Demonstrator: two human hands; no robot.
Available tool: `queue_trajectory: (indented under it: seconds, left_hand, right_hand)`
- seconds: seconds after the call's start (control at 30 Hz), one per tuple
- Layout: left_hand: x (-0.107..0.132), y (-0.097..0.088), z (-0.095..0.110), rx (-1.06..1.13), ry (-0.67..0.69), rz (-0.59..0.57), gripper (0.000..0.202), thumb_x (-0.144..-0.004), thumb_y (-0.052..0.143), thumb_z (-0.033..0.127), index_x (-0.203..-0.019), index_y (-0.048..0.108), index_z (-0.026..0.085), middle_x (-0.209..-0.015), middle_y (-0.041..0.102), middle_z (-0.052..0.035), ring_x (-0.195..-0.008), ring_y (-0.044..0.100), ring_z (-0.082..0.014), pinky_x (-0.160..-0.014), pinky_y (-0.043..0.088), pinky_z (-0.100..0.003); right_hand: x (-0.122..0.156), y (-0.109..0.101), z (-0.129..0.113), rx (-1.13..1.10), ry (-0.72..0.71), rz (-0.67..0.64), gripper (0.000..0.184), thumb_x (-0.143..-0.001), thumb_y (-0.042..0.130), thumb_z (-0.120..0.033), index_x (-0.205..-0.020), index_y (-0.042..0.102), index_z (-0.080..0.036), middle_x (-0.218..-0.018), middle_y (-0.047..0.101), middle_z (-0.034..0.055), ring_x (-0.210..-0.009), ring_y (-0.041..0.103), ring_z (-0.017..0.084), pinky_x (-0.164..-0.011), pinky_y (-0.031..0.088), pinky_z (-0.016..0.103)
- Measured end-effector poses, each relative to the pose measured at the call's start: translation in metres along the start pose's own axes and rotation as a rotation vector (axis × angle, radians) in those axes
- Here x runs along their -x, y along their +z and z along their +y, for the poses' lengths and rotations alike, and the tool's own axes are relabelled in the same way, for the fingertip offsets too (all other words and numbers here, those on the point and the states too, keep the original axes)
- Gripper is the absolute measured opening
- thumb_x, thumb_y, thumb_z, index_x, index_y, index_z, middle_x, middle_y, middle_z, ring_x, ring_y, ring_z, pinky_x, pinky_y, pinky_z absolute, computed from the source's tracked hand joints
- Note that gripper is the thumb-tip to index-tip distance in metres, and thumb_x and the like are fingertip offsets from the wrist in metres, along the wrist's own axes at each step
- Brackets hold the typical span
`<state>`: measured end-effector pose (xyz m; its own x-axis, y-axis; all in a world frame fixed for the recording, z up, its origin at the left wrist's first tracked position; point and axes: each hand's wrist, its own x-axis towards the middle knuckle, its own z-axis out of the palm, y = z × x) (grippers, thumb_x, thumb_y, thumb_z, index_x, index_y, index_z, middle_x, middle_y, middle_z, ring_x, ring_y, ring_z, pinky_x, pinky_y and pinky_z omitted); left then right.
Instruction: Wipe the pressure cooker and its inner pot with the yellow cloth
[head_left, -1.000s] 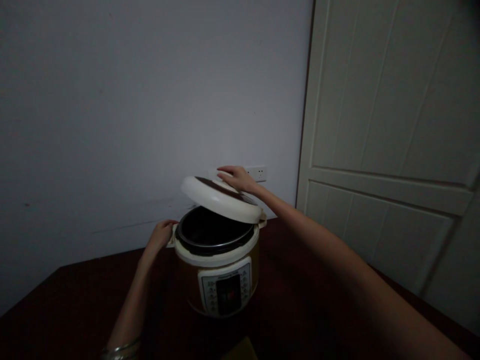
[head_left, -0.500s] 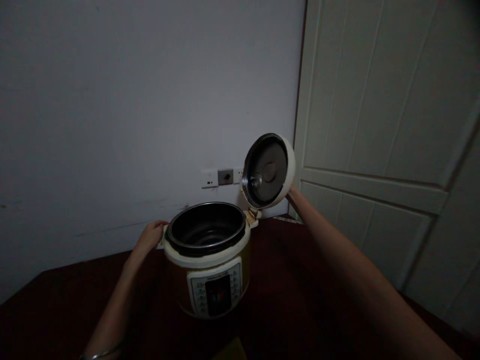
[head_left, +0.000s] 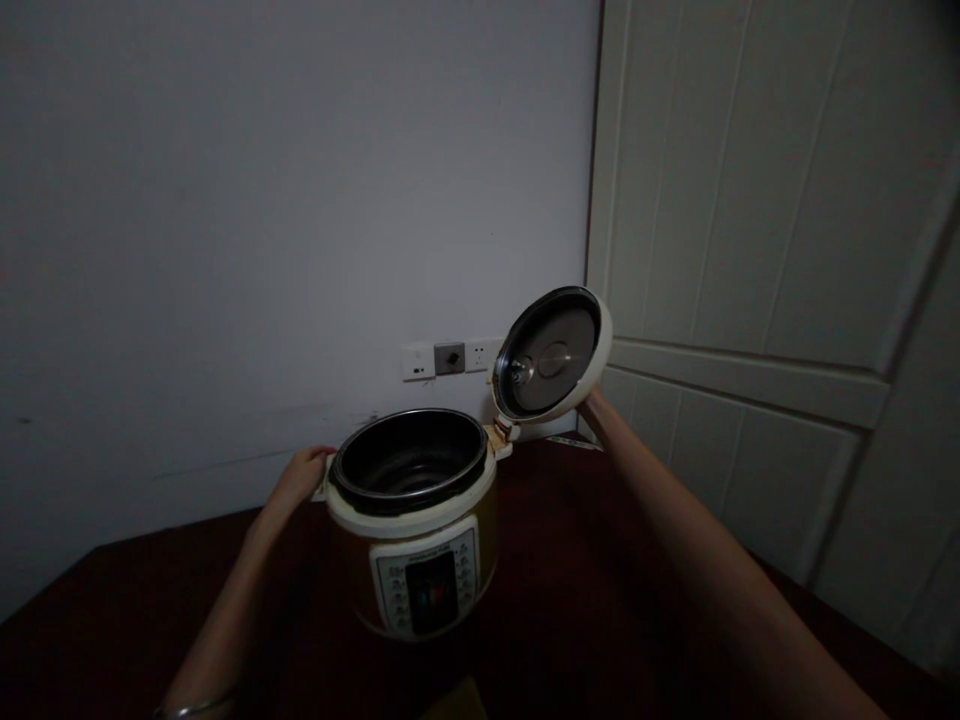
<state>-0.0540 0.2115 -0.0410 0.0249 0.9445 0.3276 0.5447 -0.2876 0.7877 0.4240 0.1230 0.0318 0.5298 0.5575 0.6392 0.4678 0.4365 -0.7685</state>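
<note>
An electric pressure cooker (head_left: 360, 575) with a white rim and a front control panel stands on a dark red surface. Its dark inner pot (head_left: 412, 465) is exposed, and I see nothing inside it. The cooker's round lid (head_left: 559, 360) is hinged at the right and tilts up and outward, its metal underside facing me. My left hand (head_left: 306, 472) is closed around the handle on the cooker's left side. Behind the lid's outer edge, my right hand (head_left: 591, 402) holds it from the back; its fingers are mostly hidden by the lid.
Wall sockets (head_left: 450, 358) sit just behind the cooker on the pale wall (head_left: 300, 200). A white panelled door (head_left: 750, 300) stands at the right. A thin patterned strip (head_left: 574, 442) lies near its foot. The corner of a yellowish object (head_left: 457, 700) shows at the bottom edge.
The lid has swung farther outward to the right and lower, together with my right hand. My left hand stays on the handle.
</note>
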Motion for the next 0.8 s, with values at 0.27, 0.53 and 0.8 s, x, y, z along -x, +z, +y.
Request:
queue_trajectory:
  seconds: [0.27, 0.53, 0.8]
  left_hand:
    - [0.007, -0.001, 0.014, -0.015, -0.02, 0.013, 0.023, -0.058, 0.043, 0.025, -0.07, 0.062, 0.019, -0.073, 0.069, -0.005, -0.08, 0.064, -0.0231, -0.07, 0.05, -0.029]
    - [0.03, -0.004, 0.034, 0.403, -0.279, -0.071, 0.035, -0.061, 0.052, 0.018, -0.094, 0.061, 0.012, -0.077, 0.069, -0.0073, -0.062, 0.064, -0.017, -0.059, 0.051, -0.028]
    - [0.016, -0.031, 0.063, 0.044, -0.129, 0.127, 0.028, -0.067, 0.057, 0.039, -0.074, 0.062, 0.012, -0.071, 0.065, -0.0084, -0.068, 0.061, -0.0202, -0.054, 0.043, -0.025]
  right_hand:
    - [0.008, -0.047, 0.001, -0.197, 0.085, 0.239, 0.033, -0.077, 0.043, -0.041, -0.102, 0.051, -0.02, -0.099, 0.059, 0.0051, -0.076, 0.059, 0.013, -0.057, 0.049, 0.024]
    - [0.046, -0.093, -0.134, 0.03, -0.617, 0.511, 0.024, -0.083, 0.043, -0.023, -0.105, 0.051, -0.028, -0.098, 0.058, 0.0054, -0.076, 0.059, 0.017, -0.053, 0.045, 0.027]
    - [0.088, 0.021, -0.181, 0.563, -0.787, -0.39, 0.02, -0.082, 0.047, -0.022, -0.093, 0.062, -0.017, -0.078, 0.064, 0.0055, -0.07, 0.059, 0.017, -0.065, 0.045, 0.03]
